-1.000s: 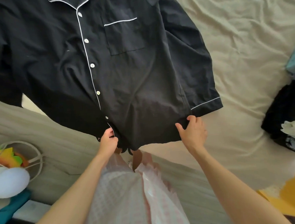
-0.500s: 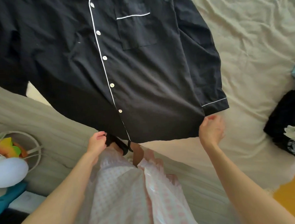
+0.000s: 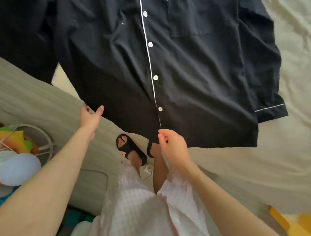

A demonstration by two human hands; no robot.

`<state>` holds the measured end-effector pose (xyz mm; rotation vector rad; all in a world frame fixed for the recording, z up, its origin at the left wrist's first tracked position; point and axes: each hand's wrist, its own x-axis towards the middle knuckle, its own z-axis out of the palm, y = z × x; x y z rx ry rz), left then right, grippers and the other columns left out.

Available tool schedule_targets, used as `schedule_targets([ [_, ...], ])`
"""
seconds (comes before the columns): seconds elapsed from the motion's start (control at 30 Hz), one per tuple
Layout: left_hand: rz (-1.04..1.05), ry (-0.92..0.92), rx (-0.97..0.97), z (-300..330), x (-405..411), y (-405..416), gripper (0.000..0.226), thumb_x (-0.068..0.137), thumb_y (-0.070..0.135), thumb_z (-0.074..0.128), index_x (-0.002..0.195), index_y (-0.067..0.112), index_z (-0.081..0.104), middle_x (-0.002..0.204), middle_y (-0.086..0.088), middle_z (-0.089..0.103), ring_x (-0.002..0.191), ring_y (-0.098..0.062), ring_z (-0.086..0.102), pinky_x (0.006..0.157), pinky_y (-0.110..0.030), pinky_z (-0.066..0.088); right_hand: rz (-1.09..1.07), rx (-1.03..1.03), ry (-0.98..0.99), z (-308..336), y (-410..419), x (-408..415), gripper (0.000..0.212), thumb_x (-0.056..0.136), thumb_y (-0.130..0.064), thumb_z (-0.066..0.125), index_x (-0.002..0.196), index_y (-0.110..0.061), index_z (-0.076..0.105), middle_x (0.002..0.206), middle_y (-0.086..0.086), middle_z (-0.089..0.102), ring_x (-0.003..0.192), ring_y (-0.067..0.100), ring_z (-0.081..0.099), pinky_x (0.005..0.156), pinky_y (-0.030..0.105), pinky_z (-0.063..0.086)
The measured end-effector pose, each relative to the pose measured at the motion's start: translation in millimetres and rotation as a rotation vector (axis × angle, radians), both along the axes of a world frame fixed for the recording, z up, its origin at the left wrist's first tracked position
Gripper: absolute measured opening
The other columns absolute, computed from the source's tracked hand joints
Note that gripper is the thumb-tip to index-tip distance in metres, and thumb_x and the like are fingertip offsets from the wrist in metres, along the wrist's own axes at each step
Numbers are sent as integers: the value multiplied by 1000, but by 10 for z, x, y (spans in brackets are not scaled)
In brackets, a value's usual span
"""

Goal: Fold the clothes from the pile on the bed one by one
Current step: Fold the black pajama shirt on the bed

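The collar and shoulders of the black pyjama shirt (image 3: 176, 72) are cut off by the top edge, and its left sleeve is lost in shadow. The shirt is spread front-up on the bed (image 3: 260, 166), its hem reaching the near edge. The hem's left corner is held in the grip of the left hand (image 3: 89, 115), thumb above the cloth. The hem at the button placket is pinched by the right hand (image 3: 172, 145). Half a second ago the right hand was at the hem's right corner; the left has shifted outward. A sandalled foot (image 3: 130, 149) is seen below.
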<state>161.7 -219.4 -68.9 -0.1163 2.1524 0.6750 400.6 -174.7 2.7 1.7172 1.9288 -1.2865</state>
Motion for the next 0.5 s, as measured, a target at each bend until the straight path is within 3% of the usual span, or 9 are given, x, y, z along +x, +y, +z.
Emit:
schedule_targets([
  [0.13,52,57,39,-60,-116,-73,47,95,27,55,136,7,43,133,-10,51,124,-25,48,102,-34,38,-248,-71,-6,-131,-175,-70,40,99,-22,44,138,-14,47,126,1,61,116,15,56,97,22,38],
  [0.27,65,20,190,9,-222,-360,36,97,24,50,126,2,47,122,-13,54,107,-23,54,97,-35,43,-279,-65,-63,-154,-250,-25,38,100,-19,42,136,-12,49,125,4,61,115,17,56,96,25,39],
  [0.37,88,-10,260,119,-290,-589,24,96,24,52,113,7,49,115,-14,58,102,-21,56,98,-37,46,-295,-97,-102,-166,-265,-69,38,99,-19,42,136,-11,49,128,6,59,118,20,53,95,23,37],
  [0.5,97,37,293,240,-388,-738,12,95,22,55,85,16,52,91,-1,61,96,-19,58,92,-32,49,-447,-174,-138,-226,-256,-172,41,98,-21,44,138,-10,46,132,7,57,124,24,49,100,29,37],
])
